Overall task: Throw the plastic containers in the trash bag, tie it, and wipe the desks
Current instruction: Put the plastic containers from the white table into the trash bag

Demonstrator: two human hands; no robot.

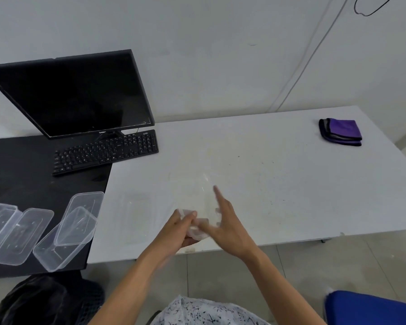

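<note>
Head view only: both hands are over the near edge of the white desk, working a crumpled clear plastic bag, probably the trash bag being opened, though it's blurred and nearly see-through against the white top, so I can't be sure. Left hand is closed around the bunched end of the film, thumb pressed on top. Right hand is spread, index finger pointing up and away toward the back wall; its lower fingers seem to touch the film, but I can't tell if they actually pinch it. To do this step well: keep the left grip fixed as the anchor, find the two layers at the mouth with the right fingertips, rub them apart, then pull the mouth wide before reaching for anything. Thin film will cling and tear if yanked. The clear plastic containers are on the black desk to the left, near its front edge, none bagged yet. The stacked one leans tilted, long axis running from front-left up toward back-right; the flatter pieces beside it lie roughly parallel to that. One more faint container or lid seems to lie on the white desk left of the hands, long axis front-to-back. A purple cloth sits folded at the far right, well apart from the hands.
</note>
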